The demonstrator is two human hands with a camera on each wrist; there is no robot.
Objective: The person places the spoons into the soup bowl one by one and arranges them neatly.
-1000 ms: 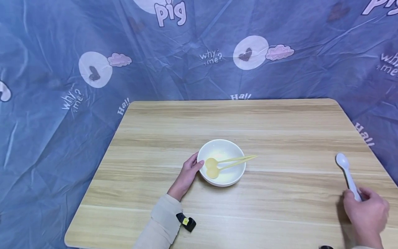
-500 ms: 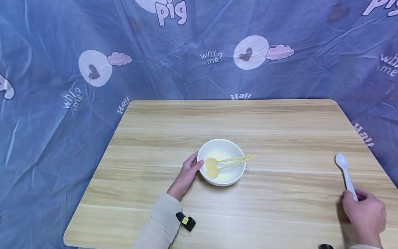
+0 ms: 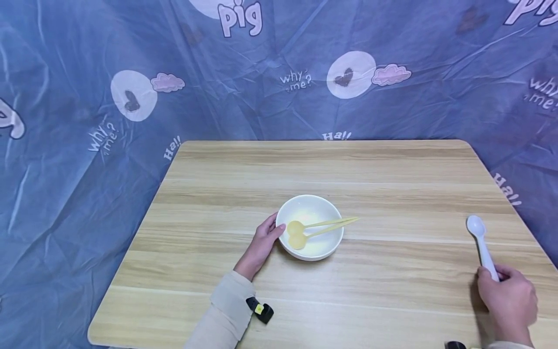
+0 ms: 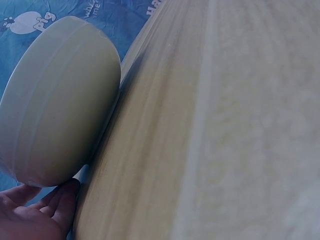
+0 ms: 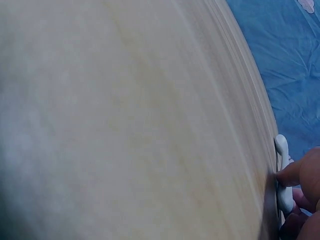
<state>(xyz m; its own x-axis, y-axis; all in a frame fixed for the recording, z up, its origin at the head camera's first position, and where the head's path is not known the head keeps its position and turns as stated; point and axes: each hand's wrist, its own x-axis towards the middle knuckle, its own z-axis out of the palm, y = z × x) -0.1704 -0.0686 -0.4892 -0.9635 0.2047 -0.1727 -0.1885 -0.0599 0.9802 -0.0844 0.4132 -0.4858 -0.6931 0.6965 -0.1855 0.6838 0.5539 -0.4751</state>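
Note:
My left hand [image 3: 263, 236] grips the near-left side of a white bowl [image 3: 315, 206], its thumb over the rim and its fingers outside. Two pale yellow spoons, a far one [image 3: 295, 227] and a near one [image 3: 298, 241], lie inside with their handles crossing the right rim. In the left wrist view the bowl [image 4: 65, 100] shows its outer wall, with the left hand [image 4: 37, 215] at its lower edge. Over at the right, my right hand [image 3: 509, 295] pinches the handle of a white spoon [image 3: 476, 226], whose head points away. The right wrist view shows this spoon [image 5: 282, 145] close against the table.
A wooden table [image 3: 392, 281] with rounded corners carries everything. Behind and beside it hangs a blue printed cloth [image 3: 261, 106]. A black strap piece with a yellow patch [image 3: 260, 309] sits at the left sleeve [image 3: 224, 310].
The right hand and white spoon have shifted slightly left in the head view, which itself moved a little. The left hand keeps hold of the bowl, and the yellow spoons lie as before.

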